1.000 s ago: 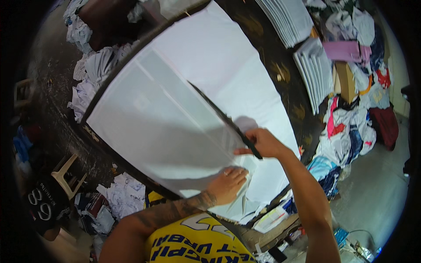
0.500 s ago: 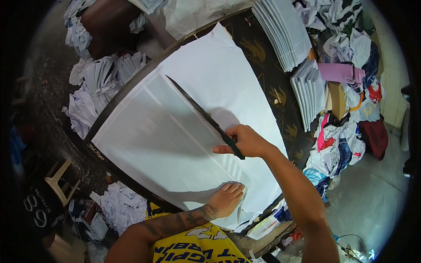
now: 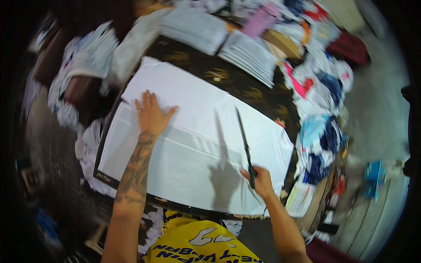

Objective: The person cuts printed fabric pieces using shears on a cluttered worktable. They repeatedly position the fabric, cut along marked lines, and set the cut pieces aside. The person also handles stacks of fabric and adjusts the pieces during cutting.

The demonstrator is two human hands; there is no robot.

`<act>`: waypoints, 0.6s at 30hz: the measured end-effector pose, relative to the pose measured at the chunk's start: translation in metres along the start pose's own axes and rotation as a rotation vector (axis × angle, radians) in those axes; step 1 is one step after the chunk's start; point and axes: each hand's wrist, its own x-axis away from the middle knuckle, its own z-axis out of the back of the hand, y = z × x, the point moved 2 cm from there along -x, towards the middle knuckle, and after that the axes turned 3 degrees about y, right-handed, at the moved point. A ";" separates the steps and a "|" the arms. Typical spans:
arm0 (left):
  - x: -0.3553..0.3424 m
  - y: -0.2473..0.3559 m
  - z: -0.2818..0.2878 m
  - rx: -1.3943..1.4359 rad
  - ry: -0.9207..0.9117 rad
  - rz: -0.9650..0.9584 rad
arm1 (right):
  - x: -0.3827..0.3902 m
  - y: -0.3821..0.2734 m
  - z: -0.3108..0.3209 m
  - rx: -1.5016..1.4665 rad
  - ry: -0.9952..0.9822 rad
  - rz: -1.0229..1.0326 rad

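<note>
Broad white cloth [image 3: 188,94], spread flat, long dark scissors [image 3: 247,151] raised above it

Your left hand [image 3: 153,115] and forearm [image 3: 131,188] hide part of the white sheet [image 3: 188,96]; your right hand [image 3: 262,182] covers some of the scissors [image 3: 246,147]. The bottom edge cuts off your yellow shirt [image 3: 182,234]. The cloth heap [image 3: 90,61] at left is blurred.

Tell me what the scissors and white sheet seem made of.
Scissors: probably dull metal, from the dark, slim, tapering blades; the dark green handle could be plastic or painted metal. White sheet: likely matte cloth, from its soft creases; blur hides any weave.
</note>
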 end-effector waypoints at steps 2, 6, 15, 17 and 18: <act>0.011 0.080 -0.055 0.060 -0.149 -0.254 | 0.087 0.095 -0.007 -0.369 0.115 -0.278; 0.120 0.305 -0.087 0.243 -0.125 -0.812 | 0.247 0.210 -0.064 -0.628 0.372 -0.552; 0.407 0.364 0.100 1.113 -1.184 -1.656 | 0.389 0.209 -0.167 -0.735 0.471 -0.756; 0.365 0.353 0.054 0.827 -1.269 -1.298 | 0.380 0.187 -0.169 -0.744 0.491 -0.742; 0.333 0.358 0.024 0.876 -1.104 -1.130 | 0.372 0.177 -0.170 -0.731 0.466 -0.765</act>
